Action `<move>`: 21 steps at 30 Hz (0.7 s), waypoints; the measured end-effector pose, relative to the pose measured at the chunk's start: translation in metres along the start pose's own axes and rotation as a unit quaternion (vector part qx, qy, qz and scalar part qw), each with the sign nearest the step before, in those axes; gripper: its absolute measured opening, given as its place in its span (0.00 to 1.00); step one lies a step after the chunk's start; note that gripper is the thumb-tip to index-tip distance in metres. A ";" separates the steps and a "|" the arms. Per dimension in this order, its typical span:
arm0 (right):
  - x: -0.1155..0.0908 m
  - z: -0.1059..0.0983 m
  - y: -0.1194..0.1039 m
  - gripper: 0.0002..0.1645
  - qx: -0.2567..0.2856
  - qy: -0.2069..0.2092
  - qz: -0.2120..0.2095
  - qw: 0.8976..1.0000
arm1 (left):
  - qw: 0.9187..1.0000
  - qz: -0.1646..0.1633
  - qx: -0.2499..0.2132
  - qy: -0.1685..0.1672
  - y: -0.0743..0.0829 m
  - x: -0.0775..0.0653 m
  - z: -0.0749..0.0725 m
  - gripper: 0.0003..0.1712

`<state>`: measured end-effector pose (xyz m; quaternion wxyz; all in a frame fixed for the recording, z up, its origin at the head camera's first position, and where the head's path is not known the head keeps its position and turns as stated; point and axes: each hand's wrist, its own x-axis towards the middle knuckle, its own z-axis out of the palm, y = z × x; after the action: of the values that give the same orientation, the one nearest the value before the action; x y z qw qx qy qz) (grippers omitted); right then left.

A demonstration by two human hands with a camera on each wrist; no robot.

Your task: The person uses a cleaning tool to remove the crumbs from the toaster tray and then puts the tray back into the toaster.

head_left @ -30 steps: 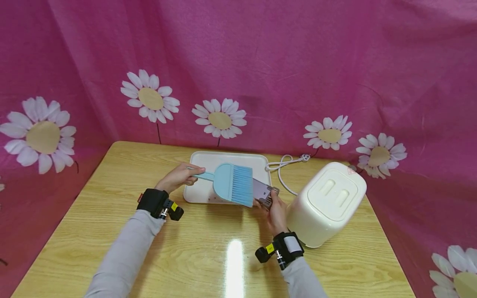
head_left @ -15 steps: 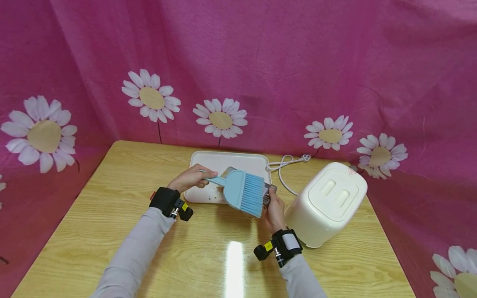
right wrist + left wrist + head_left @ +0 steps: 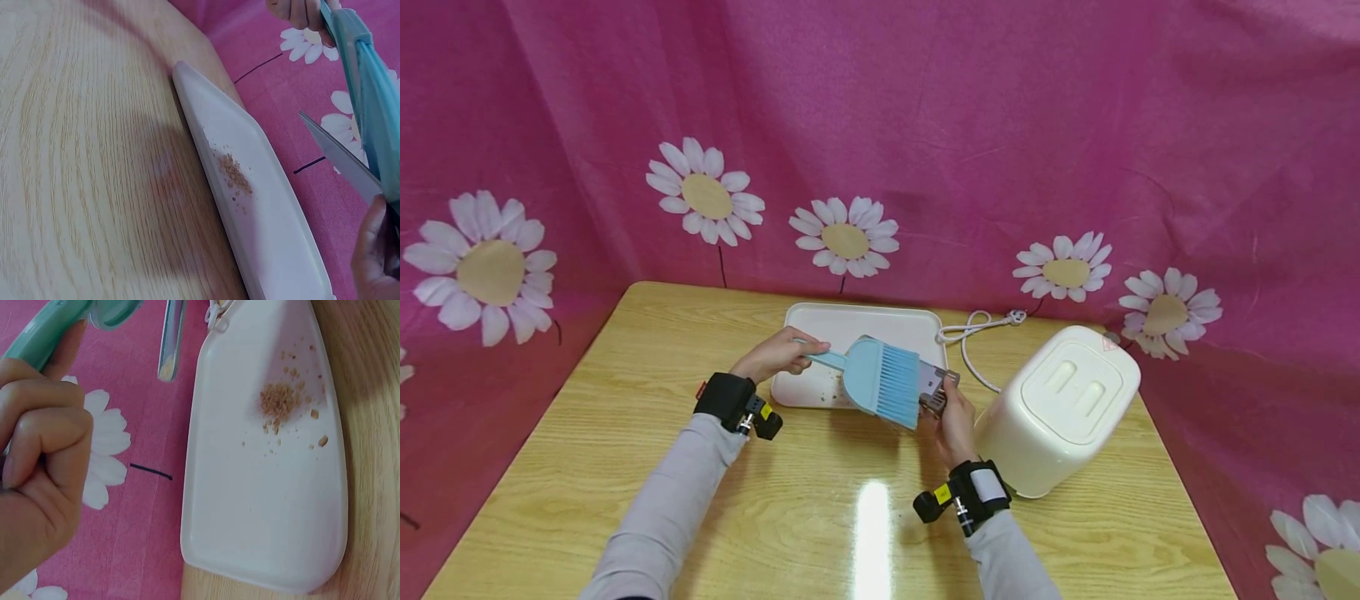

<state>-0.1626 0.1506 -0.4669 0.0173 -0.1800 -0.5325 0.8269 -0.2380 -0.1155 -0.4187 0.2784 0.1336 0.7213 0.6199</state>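
Observation:
My left hand (image 3: pixel 778 354) grips the handle of a light blue hand brush (image 3: pixel 865 375), its bristles pointing right. The right hand (image 3: pixel 955 423) holds a flat grey toaster crumb tray (image 3: pixel 932 382) by its slotted end. Brush and crumb tray overlap in the head view, the brush hiding much of the tray. Both are held up over a white serving tray (image 3: pixel 808 321). In the left wrist view, a small heap of brown crumbs (image 3: pixel 279 403) lies on that white tray, with loose bits scattered round it. The crumb tray (image 3: pixel 344 156) looks tilted in the right wrist view.
A cream toaster (image 3: pixel 1060 408) with a lid over its top stands close to the right of my right hand. Its white power cord (image 3: pixel 970 329) lies coiled behind it, beside the serving tray. Behind the wooden table (image 3: pixel 760 517) hangs a pink flowered curtain (image 3: pixel 925 150).
The brush went right and towards me along the crumb tray, then slid slightly back to the left. More crumbs show on the white tray. My right hand has barely moved.

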 end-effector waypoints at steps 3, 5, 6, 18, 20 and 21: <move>0.005 -0.005 0.005 0.25 0.030 -0.024 -0.023 0.999 | 1.000 -0.005 0.003 0.006 0.000 -0.001 -0.004 0.14; 0.005 -0.006 0.006 0.25 0.033 -0.025 -0.032 0.999 | 1.000 -0.008 0.006 0.013 0.000 -0.003 -0.006 0.14; 0.005 -0.006 0.006 0.24 0.035 -0.027 -0.035 0.998 | 1.000 -0.008 0.009 0.015 0.000 -0.004 -0.007 0.14; -0.001 -0.004 -0.005 0.28 0.034 -0.010 0.011 0.999 | 0.996 -0.037 0.027 0.075 0.000 -0.011 -0.016 0.16; 0.000 -0.004 -0.005 0.28 0.035 -0.002 0.008 0.999 | 0.996 -0.039 0.023 0.083 0.000 -0.012 -0.018 0.16; 0.000 -0.004 -0.005 0.28 0.037 0.003 0.006 0.999 | 0.995 -0.040 0.023 0.085 0.001 -0.012 -0.018 0.16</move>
<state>-0.1627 0.1562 -0.4636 0.0203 -0.1850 -0.5006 0.8455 -0.2385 -0.1370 -0.4139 0.2374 0.0584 0.7613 0.6005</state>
